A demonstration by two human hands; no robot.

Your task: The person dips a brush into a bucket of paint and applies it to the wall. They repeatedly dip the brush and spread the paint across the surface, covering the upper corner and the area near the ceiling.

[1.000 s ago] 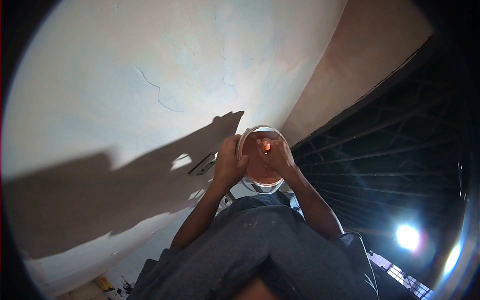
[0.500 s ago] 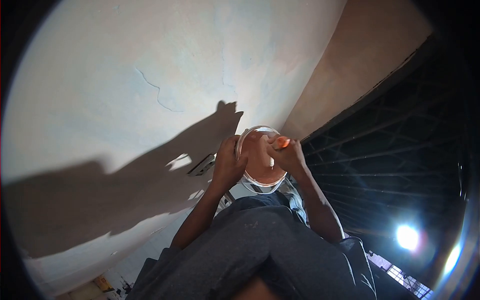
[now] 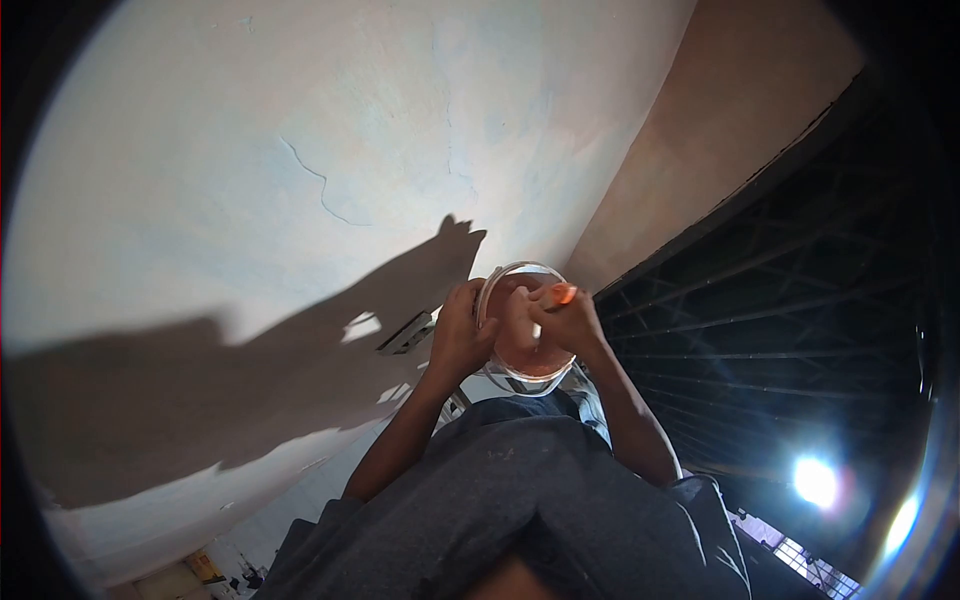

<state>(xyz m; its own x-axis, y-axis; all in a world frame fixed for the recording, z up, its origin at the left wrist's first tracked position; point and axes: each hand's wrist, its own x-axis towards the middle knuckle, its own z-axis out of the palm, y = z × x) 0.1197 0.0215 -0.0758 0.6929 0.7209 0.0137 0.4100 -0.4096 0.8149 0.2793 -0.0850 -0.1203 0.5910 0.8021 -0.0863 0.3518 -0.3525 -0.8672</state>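
A round white bucket [image 3: 541, 378] is held in front of my chest, its mouth facing me. Inside it is reddish-brown paint [image 3: 516, 354]. My left hand [image 3: 462, 335] is closed on the bucket's left rim, thumb on the near side. My right hand [image 3: 574, 324] is wrapped round an orange-handled paintbrush [image 3: 563, 294] over the bucket's mouth. The brush's lower end is mostly hidden by the hand, and a pale part shows near the paint. A wire handle hangs below the rim.
A pale, patchy wall [image 3: 240, 200] with a thin crack rises ahead and to the left, carrying a socket plate [image 3: 405, 334]. On the right is a dark folding metal gate [image 3: 760, 300]. A bright lamp [image 3: 815, 482] shines at lower right.
The bucket and both hands sit slightly lower in view. My right hand has shifted a little left over the paint, with the brush handle turned slightly.
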